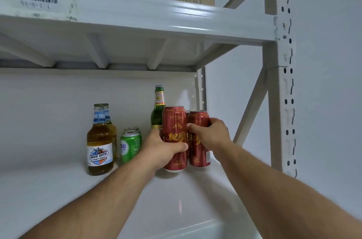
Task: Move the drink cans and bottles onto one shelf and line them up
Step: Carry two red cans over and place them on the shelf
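Both hands on red beer cans at the shelf's [186, 199] right end: my left hand [163, 150] wraps its fingers round the near can [175, 131], my right hand [208, 135] grips the right can [197, 119]. I'd set them upright, touching, in line. Count: three red cans at least, two green cans [130, 145], two amber bottles [100, 140], one green bottle [157, 109].

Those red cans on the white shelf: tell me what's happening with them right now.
A person is handling two tall red drink cans on the white metal shelf. The left hand grips the nearer red can, and the right hand grips the red can beside it. A green glass bottle stands just behind them. Further left stand a green can and an amber beer bottle with a white label, each with another like it behind.
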A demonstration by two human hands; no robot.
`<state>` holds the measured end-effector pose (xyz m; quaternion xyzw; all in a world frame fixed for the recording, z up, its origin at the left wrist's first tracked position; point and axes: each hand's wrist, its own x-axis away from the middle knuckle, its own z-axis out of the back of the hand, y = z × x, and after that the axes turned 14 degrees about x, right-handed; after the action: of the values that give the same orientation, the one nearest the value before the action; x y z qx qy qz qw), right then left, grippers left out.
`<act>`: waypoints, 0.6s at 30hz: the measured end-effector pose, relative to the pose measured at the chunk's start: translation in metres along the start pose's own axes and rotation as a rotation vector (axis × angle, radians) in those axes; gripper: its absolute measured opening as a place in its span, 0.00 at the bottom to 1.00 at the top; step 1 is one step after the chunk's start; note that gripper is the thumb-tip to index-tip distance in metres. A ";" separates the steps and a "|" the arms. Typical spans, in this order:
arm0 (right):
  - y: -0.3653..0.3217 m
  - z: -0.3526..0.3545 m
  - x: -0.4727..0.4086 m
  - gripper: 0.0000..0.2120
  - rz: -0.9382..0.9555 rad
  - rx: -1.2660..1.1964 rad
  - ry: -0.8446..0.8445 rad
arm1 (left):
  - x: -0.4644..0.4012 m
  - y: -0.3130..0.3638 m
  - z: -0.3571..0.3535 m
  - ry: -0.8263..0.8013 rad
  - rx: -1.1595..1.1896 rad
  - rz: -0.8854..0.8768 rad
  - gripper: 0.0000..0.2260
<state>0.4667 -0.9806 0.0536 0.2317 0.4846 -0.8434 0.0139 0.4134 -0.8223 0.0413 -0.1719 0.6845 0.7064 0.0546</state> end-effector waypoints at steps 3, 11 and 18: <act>0.004 -0.005 -0.008 0.22 -0.010 0.004 -0.028 | -0.006 -0.001 -0.006 0.027 0.009 0.000 0.24; 0.012 -0.010 -0.015 0.21 -0.007 -0.008 -0.049 | -0.013 -0.013 -0.012 0.077 0.013 0.004 0.24; 0.011 -0.009 -0.013 0.24 -0.008 0.005 -0.061 | -0.015 -0.017 -0.009 0.069 0.005 0.012 0.23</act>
<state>0.4842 -0.9815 0.0455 0.2039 0.4830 -0.8512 0.0246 0.4343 -0.8280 0.0296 -0.1918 0.6889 0.6985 0.0273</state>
